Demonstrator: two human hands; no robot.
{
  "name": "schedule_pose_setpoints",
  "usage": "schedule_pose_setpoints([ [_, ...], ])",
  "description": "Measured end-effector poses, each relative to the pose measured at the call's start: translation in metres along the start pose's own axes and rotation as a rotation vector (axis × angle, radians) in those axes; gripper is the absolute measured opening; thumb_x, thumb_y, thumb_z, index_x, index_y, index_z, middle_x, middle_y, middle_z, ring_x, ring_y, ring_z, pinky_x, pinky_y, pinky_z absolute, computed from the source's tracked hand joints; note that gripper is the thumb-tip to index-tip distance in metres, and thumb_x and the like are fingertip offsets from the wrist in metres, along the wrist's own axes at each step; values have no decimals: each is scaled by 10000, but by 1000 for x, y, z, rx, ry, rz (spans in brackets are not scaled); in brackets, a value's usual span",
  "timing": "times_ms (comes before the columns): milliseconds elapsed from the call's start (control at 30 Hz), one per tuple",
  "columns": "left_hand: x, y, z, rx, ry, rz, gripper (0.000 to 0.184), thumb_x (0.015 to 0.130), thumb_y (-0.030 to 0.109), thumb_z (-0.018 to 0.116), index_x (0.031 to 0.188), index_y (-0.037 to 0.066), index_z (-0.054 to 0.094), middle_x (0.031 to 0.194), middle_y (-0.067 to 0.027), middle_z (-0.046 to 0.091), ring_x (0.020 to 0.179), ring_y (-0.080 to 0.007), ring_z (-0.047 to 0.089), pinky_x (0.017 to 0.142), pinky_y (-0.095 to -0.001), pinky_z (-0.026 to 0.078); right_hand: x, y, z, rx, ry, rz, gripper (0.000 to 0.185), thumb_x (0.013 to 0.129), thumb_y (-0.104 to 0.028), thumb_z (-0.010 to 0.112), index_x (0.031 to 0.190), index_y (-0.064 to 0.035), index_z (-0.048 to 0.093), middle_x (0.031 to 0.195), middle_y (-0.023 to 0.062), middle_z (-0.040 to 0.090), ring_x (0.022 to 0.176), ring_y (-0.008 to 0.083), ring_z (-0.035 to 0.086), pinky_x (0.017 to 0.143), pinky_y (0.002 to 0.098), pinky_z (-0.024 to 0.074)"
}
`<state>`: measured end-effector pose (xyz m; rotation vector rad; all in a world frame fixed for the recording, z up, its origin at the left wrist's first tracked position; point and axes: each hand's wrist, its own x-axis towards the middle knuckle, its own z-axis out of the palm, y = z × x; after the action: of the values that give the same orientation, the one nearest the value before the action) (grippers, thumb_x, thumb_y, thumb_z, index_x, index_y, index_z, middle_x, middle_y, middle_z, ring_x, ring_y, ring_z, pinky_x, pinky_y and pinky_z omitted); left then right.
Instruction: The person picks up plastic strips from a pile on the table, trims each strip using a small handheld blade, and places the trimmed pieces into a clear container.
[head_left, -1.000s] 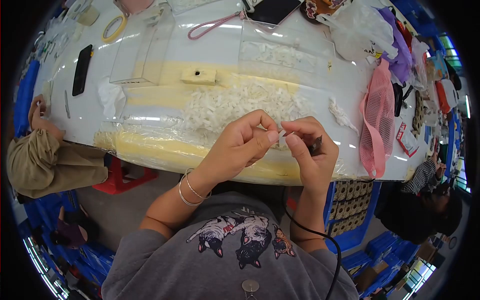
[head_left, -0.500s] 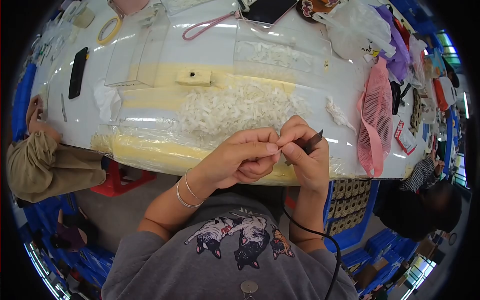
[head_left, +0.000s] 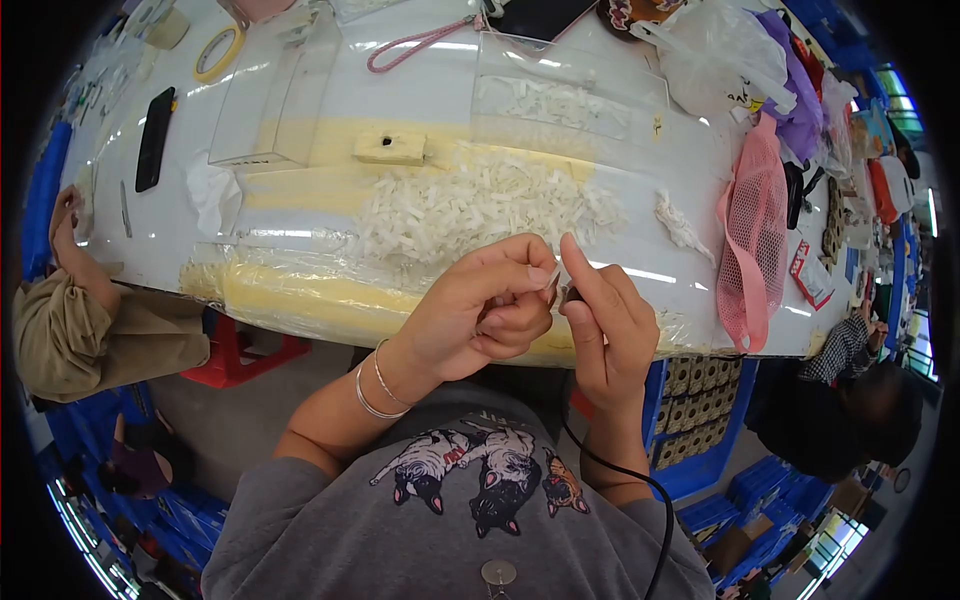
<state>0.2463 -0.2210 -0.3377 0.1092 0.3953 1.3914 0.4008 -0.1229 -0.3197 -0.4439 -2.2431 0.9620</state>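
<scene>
My left hand [head_left: 492,305] is closed in a pinch, with a small pale strip [head_left: 554,278] sticking up from between thumb and forefinger. Close beside it, my right hand [head_left: 612,325] grips a dark, narrow tool [head_left: 572,294]; only a bit of it shows between the fingers, and its kind is unclear. The right forefinger is stretched up near the strip. Beyond both hands, a loose heap of short whitish strips [head_left: 480,210] lies on the table. Behind the heap sits a yellowish block with a dark hole [head_left: 390,149].
A clear plastic box [head_left: 265,120] and a clear tray with strips [head_left: 560,100] stand farther back. Yellow tape [head_left: 218,53] and a black phone [head_left: 155,140] lie left. A pink mesh bag [head_left: 755,230] is at right. A co-worker's arm [head_left: 85,265] rests at far left.
My right hand has turned and its forefinger has straightened upward. The dark tool's pointed end, seen behind the fingers before, now shows toward the left hand. The fingertips have moved slightly apart.
</scene>
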Motion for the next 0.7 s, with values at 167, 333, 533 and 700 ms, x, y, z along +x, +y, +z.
schedule_pose_setpoints([
  [167,-2,-1,2,0,-33,1,95,1041,169,466,974,100,461,565,42,344,452,-34,245,375,-201,165,-2,4,2,39,-35,18,459,894,-38,678,1350,-4,635,723,87,557,589,200,533,532,311,420],
  [333,-3,-2,4,21,-39,1,95,1036,170,470,975,99,458,566,41,352,454,-35,243,378,-201,164,-4,7,0,83,-49,19,470,889,-30,678,1356,-8,631,686,81,526,561,196,498,516,310,400],
  [533,-4,-2,8,27,26,0,89,1029,154,466,959,102,451,569,46,346,455,-32,241,381,-201,162,-3,10,2,101,-29,-24,469,884,-19,677,1351,2,632,674,80,532,549,198,503,513,309,405],
  [700,-4,-4,9,33,43,21,98,1025,149,466,942,104,442,573,50,341,459,-28,240,382,-200,159,-4,9,-3,3,-79,15,469,880,-6,677,1347,15,629,707,98,579,569,205,546,525,310,430],
])
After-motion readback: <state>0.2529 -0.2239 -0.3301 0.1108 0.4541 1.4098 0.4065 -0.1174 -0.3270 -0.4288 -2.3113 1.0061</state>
